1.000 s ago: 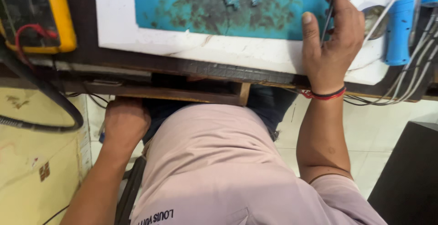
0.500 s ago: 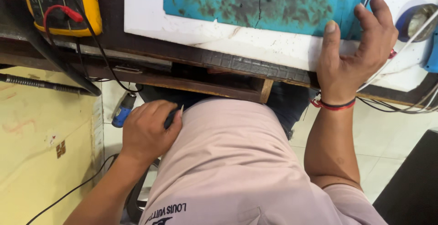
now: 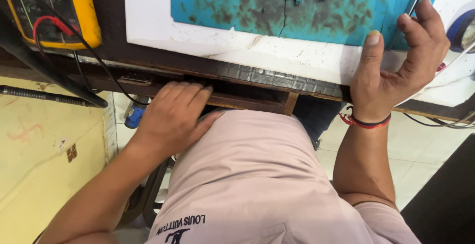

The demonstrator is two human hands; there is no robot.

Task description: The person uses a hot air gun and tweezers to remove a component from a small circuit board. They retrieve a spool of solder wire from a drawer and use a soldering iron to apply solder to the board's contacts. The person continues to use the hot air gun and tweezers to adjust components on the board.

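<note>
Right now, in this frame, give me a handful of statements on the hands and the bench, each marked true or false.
1. The left hand rests below the bench's front edge. True.
2. The right hand lies flat on the person's lap. False: it is raised at the bench edge, fingers curled over the white board.
3. A yellow meter sits at the bench's left end. True.
4. The work mat is red. False: it is blue, with dark stains.
5. A red and black band circles the right wrist. True.
</note>
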